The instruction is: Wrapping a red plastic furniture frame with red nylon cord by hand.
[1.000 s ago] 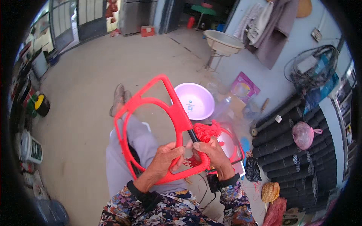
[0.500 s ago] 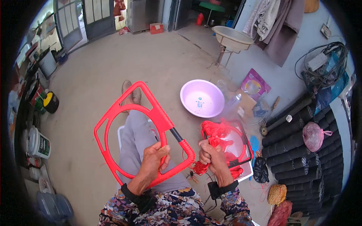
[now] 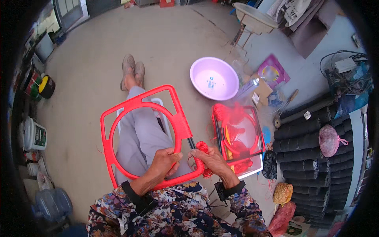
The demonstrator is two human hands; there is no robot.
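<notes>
Above my lap rests a rounded square frame (image 3: 184,126) wound with red cord, a large ring set inside it. A short stretch of its right side shows as bare black bar. My left hand (image 3: 166,161) is closed around the ring on its lower right. Beside the bare stretch, my right hand (image 3: 214,161) is closed on a bundle of red cord (image 3: 202,147), its thumb against the frame's right side. To the right, a white bin (image 3: 253,170) carries a second, partly wrapped black and red frame (image 3: 258,134) and more red cord (image 3: 227,113).
A lilac basin (image 3: 215,79) stands ahead on the floor. At the right lie stacked black rolls (image 3: 308,148), a black plastic bag (image 3: 270,166) and a pink bag (image 3: 329,141). Buckets and a water jug (image 3: 53,203) line the left side.
My right hand has come left with the cord bundle, up to the frame's right side. The frame has turned a little more upright. The view has tilted downward.
</notes>
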